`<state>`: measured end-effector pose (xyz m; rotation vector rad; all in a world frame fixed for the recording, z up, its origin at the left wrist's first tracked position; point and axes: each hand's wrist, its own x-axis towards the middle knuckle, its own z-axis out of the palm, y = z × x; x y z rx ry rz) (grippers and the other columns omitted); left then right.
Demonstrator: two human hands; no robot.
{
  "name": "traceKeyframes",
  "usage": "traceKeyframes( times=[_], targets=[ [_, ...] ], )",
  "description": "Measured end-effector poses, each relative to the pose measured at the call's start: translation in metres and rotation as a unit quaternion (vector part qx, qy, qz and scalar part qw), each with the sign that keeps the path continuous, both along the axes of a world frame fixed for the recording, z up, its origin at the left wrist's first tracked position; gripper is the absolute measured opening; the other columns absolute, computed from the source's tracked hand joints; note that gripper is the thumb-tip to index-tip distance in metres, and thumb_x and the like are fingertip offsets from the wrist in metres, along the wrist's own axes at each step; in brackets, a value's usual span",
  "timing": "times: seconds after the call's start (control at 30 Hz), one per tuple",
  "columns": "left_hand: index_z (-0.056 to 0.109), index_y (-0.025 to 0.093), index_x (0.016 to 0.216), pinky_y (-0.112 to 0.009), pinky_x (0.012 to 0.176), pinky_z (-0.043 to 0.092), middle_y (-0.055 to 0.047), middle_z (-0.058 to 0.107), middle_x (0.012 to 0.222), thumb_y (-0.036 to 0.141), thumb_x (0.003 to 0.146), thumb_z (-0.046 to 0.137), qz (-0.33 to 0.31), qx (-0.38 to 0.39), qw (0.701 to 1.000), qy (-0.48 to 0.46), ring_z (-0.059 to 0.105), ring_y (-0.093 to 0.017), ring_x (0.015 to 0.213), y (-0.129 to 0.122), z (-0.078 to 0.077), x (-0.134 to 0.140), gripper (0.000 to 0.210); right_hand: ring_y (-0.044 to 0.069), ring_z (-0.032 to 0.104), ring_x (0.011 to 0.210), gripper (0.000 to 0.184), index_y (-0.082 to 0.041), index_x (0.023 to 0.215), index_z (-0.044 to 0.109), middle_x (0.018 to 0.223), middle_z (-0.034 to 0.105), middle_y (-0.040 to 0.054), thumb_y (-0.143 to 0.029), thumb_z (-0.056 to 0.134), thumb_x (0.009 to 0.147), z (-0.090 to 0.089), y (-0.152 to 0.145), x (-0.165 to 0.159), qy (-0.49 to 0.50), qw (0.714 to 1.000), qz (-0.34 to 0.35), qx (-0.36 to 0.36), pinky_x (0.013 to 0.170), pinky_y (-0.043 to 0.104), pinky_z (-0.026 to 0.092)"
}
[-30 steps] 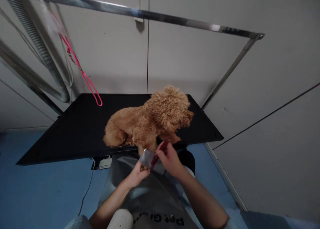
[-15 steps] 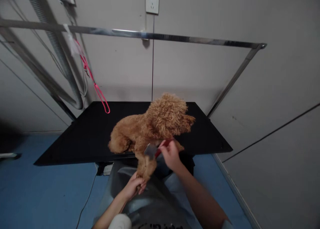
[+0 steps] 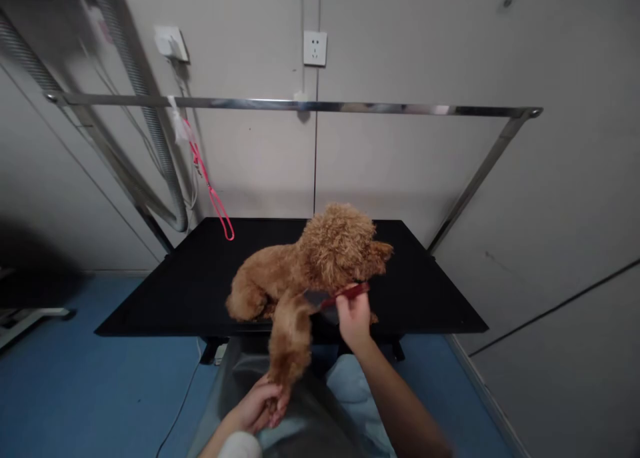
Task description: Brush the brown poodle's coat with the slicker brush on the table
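A curly brown dog lies on the black grooming table, its head turned to the right. My left hand is closed around the paw of the dog's front leg, which stretches over the table's near edge toward me. In my right hand is a slicker brush with a red handle. The brush's head is blurred and lies close against the upper part of that leg, below the dog's chin.
A metal rail frame rises over the table, with a pink leash loop hanging at its left. Behind it are a grey corrugated hose and a wall socket. A cable runs along the blue floor.
My right hand has moved the brush up the leg toward the dog's chest. My left hand holds the paw lower and nearer to me, and the leg is straighter. The view has tilted upward.
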<state>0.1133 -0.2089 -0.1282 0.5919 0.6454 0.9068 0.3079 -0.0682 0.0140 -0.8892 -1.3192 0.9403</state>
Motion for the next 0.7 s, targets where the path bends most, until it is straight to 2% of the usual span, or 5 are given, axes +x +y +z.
traceKeyframes(
  times=[0.23, 0.33, 0.47, 0.6, 0.7],
  targets=[
    [0.056, 0.014, 0.087, -0.015, 0.03, 0.033, 0.0, 0.058, 0.051, 0.042, 0.075, 0.067, -0.03, 0.04, 0.998, 0.04, 0.049, -0.01, 0.033, 0.031, 0.04, 0.001, 0.033, 0.017, 0.064, 0.074, 0.018, -0.021, 0.089, 0.05, 0.078, 0.064, 0.0013, -0.037, 0.055, 0.082, -0.008, -0.013, 0.005, 0.075, 0.996, -0.033, -0.033, 0.075, 0.035, 0.053],
    [0.058, 0.012, 0.093, -0.015, 0.029, 0.032, 0.002, 0.053, 0.049, 0.042, 0.081, 0.061, -0.069, 0.055, 0.996, -0.013, 0.041, -0.007, 0.03, 0.036, 0.051, 0.002, 0.033, 0.017, 0.064, 0.069, 0.019, -0.021, 0.09, 0.05, 0.076, 0.065, 0.0019, -0.037, 0.055, 0.083, -0.006, -0.019, 0.011, 0.044, 0.993, 0.091, -0.06, 0.07, 0.035, 0.054],
    [0.058, 0.015, 0.094, -0.014, 0.03, 0.03, 0.008, 0.04, 0.045, 0.041, 0.087, 0.053, -0.124, 0.044, 0.985, -0.113, 0.028, -0.004, 0.029, 0.028, 0.055, -0.003, 0.027, 0.017, 0.064, 0.071, 0.017, -0.022, 0.087, 0.046, 0.075, 0.064, 0.0008, -0.038, 0.053, 0.083, 0.0, -0.02, 0.018, 0.097, 0.993, -0.046, -0.051, 0.072, 0.035, 0.054],
    [0.056, 0.017, 0.092, -0.013, 0.029, 0.029, 0.008, 0.036, 0.045, 0.044, 0.088, 0.05, -0.177, 0.034, 0.971, -0.156, 0.023, -0.004, 0.029, 0.02, 0.057, -0.006, 0.027, 0.017, 0.066, 0.067, 0.02, -0.021, 0.089, 0.05, 0.073, 0.063, 0.0006, -0.039, 0.056, 0.082, -0.005, -0.028, 0.01, 0.071, 0.981, 0.145, -0.105, 0.067, 0.035, 0.056],
    [0.054, 0.018, 0.086, -0.012, 0.029, 0.027, 0.008, 0.034, 0.045, 0.046, 0.088, 0.051, -0.165, 0.025, 0.974, -0.154, 0.022, -0.004, 0.03, 0.021, 0.062, -0.006, 0.028, 0.016, 0.066, 0.066, 0.024, -0.022, 0.092, 0.047, 0.074, 0.06, -0.002, -0.04, 0.058, 0.08, -0.012, -0.034, 0.0, 0.122, 0.981, 0.094, -0.118, 0.068, 0.035, 0.056]
  ],
)
